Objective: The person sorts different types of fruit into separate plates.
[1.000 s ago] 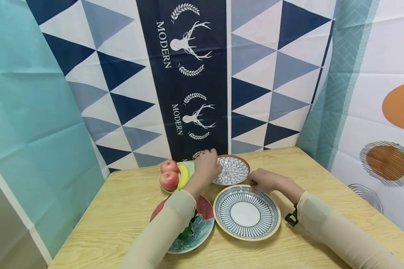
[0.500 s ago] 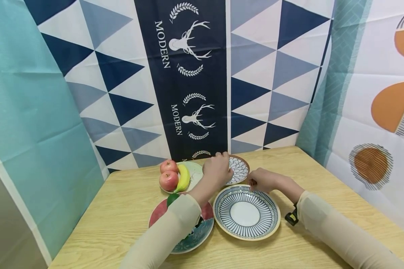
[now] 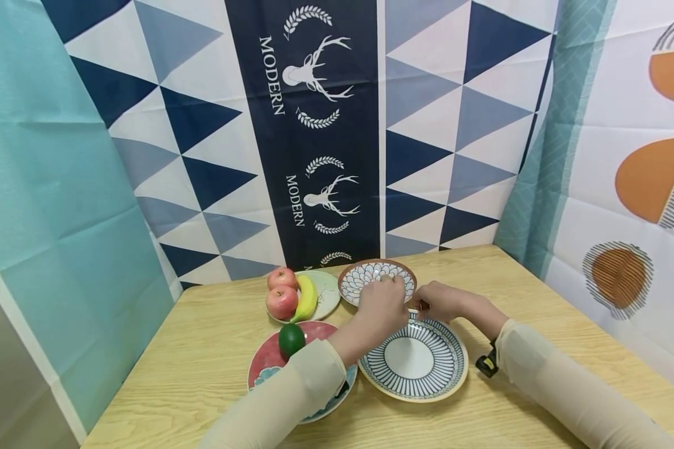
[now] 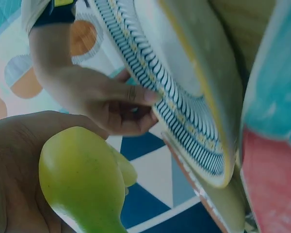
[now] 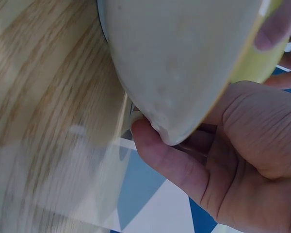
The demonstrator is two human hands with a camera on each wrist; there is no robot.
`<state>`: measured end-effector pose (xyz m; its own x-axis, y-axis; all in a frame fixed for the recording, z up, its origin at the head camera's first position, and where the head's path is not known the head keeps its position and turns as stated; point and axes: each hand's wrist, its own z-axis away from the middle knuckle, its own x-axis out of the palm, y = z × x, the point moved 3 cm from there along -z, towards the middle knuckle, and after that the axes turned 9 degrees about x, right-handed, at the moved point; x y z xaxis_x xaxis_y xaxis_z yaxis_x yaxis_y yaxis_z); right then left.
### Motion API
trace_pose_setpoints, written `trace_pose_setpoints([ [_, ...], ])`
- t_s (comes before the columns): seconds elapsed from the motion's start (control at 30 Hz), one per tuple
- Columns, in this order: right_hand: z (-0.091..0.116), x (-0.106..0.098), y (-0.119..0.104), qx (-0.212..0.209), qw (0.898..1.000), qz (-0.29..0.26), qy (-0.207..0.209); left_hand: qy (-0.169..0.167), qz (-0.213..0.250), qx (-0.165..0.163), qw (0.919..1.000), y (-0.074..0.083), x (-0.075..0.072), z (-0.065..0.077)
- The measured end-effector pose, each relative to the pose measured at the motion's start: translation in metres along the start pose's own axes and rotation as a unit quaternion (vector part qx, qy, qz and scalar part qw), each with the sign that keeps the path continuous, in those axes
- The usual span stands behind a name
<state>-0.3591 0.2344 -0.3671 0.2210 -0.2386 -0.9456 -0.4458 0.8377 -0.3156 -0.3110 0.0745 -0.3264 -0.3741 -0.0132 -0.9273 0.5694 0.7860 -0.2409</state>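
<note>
My left hand [image 3: 380, 307] holds a smooth yellow-green fruit [image 4: 82, 174] over the far-left part of the blue-striped plate [image 3: 409, 358]. From the head view the hand hides this fruit; the left wrist view shows it against the palm. My right hand [image 3: 442, 302] pinches the striped plate's far rim, thumb on the upper face and a finger curled under the edge in the right wrist view. Left of this plate, a red and teal plate [image 3: 264, 362] bears a dark green round fruit [image 3: 291, 340] and is partly covered by the left sleeve.
Behind the striped plate stands a brown-rimmed petal-patterned plate [image 3: 365, 274]. At the back left, a pale green plate [image 3: 328, 293] bears two red apples [image 3: 283, 302] and a banana [image 3: 306, 298]. Patterned cloth hangs behind the wooden table [image 3: 191, 362].
My left hand has moved right and nearer, from beside the petal-patterned plate to over the striped plate, uncovering the dark green fruit. My right hand stays at the striped plate's rim.
</note>
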Motion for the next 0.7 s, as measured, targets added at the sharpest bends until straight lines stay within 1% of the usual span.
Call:
trace_pose_setpoints([
  [0.17,-0.001,0.0,0.001,0.0,1.0,0.004,0.001,-0.037,-0.017,0.008,0.9991,0.011,0.01,0.003],
  [0.23,-0.002,0.0,0.001,0.003,1.0,0.003,0.002,-0.046,-0.024,0.012,0.9986,0.015,0.013,0.003],
  [0.53,-0.003,0.001,0.002,0.001,1.0,0.007,0.008,-0.071,-0.056,0.028,0.9955,0.029,0.019,0.003],
  [0.7,-0.003,0.0,0.002,-0.008,1.0,0.011,0.01,-0.066,-0.07,0.035,0.9947,0.032,0.023,0.003],
])
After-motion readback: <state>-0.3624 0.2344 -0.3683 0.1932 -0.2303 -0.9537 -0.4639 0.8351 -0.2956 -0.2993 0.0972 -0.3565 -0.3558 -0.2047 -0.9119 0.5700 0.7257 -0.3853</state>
